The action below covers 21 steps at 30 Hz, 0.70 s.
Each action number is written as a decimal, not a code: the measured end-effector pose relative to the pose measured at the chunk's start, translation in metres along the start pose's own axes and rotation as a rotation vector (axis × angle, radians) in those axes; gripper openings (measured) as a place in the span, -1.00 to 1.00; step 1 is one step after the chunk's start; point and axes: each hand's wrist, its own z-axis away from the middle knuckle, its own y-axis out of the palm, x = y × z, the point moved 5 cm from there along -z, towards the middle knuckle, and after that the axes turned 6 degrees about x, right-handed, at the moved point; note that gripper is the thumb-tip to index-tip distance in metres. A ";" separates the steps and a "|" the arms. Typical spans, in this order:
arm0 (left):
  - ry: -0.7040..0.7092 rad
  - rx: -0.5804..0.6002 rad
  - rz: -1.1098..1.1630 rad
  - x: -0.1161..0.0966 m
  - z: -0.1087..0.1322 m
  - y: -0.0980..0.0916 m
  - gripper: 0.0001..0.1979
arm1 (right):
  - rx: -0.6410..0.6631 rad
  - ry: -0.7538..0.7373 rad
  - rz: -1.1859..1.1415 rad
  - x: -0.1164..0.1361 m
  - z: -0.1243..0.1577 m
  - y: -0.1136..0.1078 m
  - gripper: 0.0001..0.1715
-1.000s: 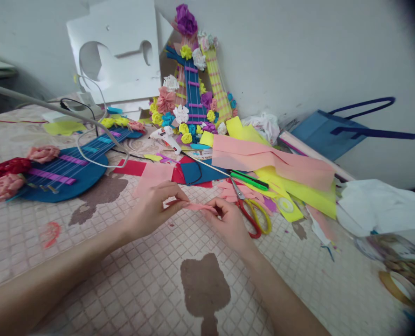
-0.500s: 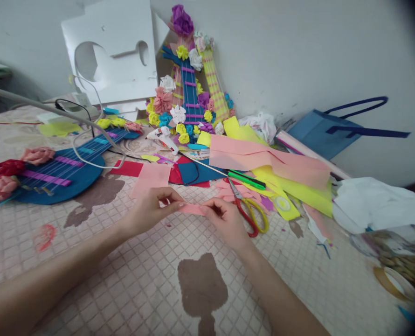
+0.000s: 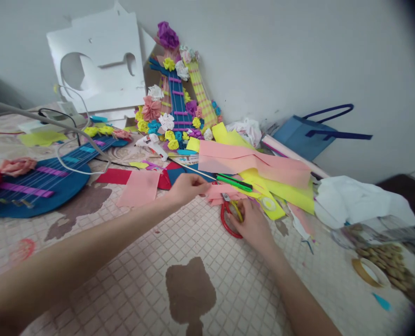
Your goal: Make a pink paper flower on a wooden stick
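In the head view my left hand [image 3: 189, 187] is closed in a pinch on a pink paper strip [image 3: 214, 190]. The strip overlaps several loose pink pieces on the table, so its far end is hard to make out. My right hand [image 3: 254, 224] has its fingers closed on the handles of the scissors [image 3: 225, 223], one loop red and one yellow. The blades point away from me, over the pink pieces. Just beyond them lies a green cutter knife [image 3: 234, 182].
A blue paper guitar [image 3: 64, 186] lies at left near a square pink sheet [image 3: 139, 187]. Behind are a glue gun [image 3: 153, 144] and flower-covered guitars [image 3: 177, 102]. Pink crepe paper [image 3: 249, 162] and yellow sheets [image 3: 296, 196] spread right, near a tape roll [image 3: 370, 273].
My right hand has let go of the pink strip and moved right onto the scissors. My left hand has shifted right with the strip. The view has turned slightly right.
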 end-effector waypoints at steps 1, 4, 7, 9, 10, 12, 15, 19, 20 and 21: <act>-0.002 -0.003 -0.019 -0.004 -0.011 0.011 -0.77 | 0.008 0.014 0.025 0.001 0.001 0.002 -0.68; -0.023 -0.038 -0.114 -0.006 -0.031 0.037 -0.84 | 0.007 0.023 0.069 0.005 0.001 0.006 -0.68; -0.065 -0.078 -0.228 0.001 -0.030 0.048 -0.88 | -0.010 0.016 0.090 0.005 0.002 0.006 -0.66; -0.079 -0.082 -0.288 0.006 -0.025 0.051 -0.88 | -0.020 0.013 0.094 0.005 0.002 0.007 -0.66; -0.080 -0.079 -0.312 0.007 -0.023 0.051 -0.88 | -0.022 0.013 0.091 0.005 0.002 0.007 -0.66; -0.079 -0.073 -0.351 0.009 -0.020 0.052 -0.87 | -0.027 0.022 0.070 0.006 0.003 0.007 -0.66; -0.079 -0.065 -0.391 0.011 -0.021 0.053 -0.84 | -0.052 0.060 0.015 0.005 0.006 0.002 -0.66; -0.070 -0.048 -0.417 0.010 -0.023 0.055 -0.86 | -0.170 0.191 -0.006 -0.005 0.013 -0.017 -0.61; -0.068 -0.043 -0.423 0.010 -0.023 0.055 -0.87 | -0.217 0.230 -0.007 -0.009 0.015 -0.022 -0.60; -0.067 -0.038 -0.430 0.010 -0.023 0.055 -0.88 | -0.265 0.258 -0.013 -0.011 0.017 -0.026 -0.59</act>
